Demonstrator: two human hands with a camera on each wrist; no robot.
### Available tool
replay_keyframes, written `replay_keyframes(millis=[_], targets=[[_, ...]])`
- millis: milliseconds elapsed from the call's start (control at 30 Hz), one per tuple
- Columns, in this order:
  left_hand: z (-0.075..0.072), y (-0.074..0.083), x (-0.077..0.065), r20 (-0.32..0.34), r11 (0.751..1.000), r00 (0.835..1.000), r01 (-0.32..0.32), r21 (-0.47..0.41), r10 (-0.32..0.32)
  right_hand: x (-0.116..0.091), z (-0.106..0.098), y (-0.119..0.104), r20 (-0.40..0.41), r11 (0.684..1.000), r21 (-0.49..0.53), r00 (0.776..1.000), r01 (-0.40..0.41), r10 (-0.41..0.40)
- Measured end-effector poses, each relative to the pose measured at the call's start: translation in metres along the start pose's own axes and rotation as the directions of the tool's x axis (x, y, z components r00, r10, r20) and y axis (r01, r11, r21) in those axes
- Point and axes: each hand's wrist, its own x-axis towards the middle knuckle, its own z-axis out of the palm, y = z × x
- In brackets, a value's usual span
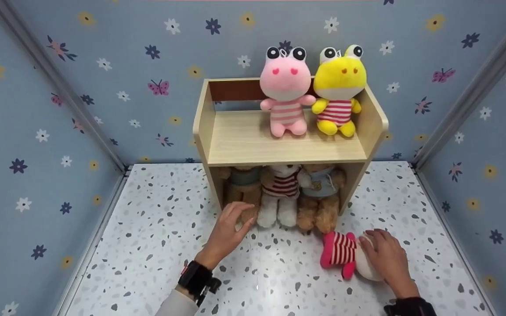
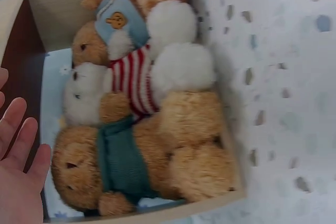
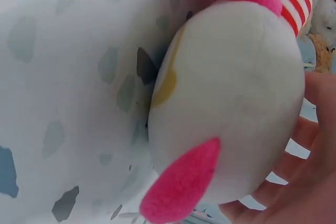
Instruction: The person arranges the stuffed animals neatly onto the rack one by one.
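On the speckled floor at the lower right lies a plush toy (image 1: 343, 249) with a pink body, a red-and-white striped shirt and a white head. My right hand (image 1: 387, 259) holds it by the head, and the right wrist view shows fingers curved along the side of the white head (image 3: 236, 87). My left hand (image 1: 226, 235) is before the lower shelf, fingers loosely bent and holding nothing. Nearest to it is a brown teddy bear (image 2: 126, 156) in a green top. Beside that bear sit a white bear (image 1: 281, 186) in red stripes and a brown bear (image 1: 321, 188) in light blue.
The small wooden shelf (image 1: 244, 145) stands against the flowered back wall. On its top board sit a pink plush frog (image 1: 286, 83) and a yellow plush frog (image 1: 340, 83). Flowered panels close in the left and right sides of the speckled floor (image 1: 147, 237).
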Motion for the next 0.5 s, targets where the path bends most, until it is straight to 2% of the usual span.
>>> replay_keyframes(millis=[167,300,500], targets=[[0.003,-0.01,-0.022,0.024,0.997,0.997,0.078,-0.011,-0.078,0.001,-0.002,0.005,0.115,0.999,-0.004,0.992,-0.048,0.048],[0.005,-0.016,-0.034,0.033,0.992,0.992,0.123,-0.014,-0.123,0.001,-0.004,0.004,0.158,0.992,-0.033,0.979,-0.123,0.127],[0.004,-0.024,-0.047,0.06,0.982,0.981,0.185,-0.035,-0.183,0.001,-0.005,0.006,0.244,0.966,-0.016,0.936,-0.259,0.255]])
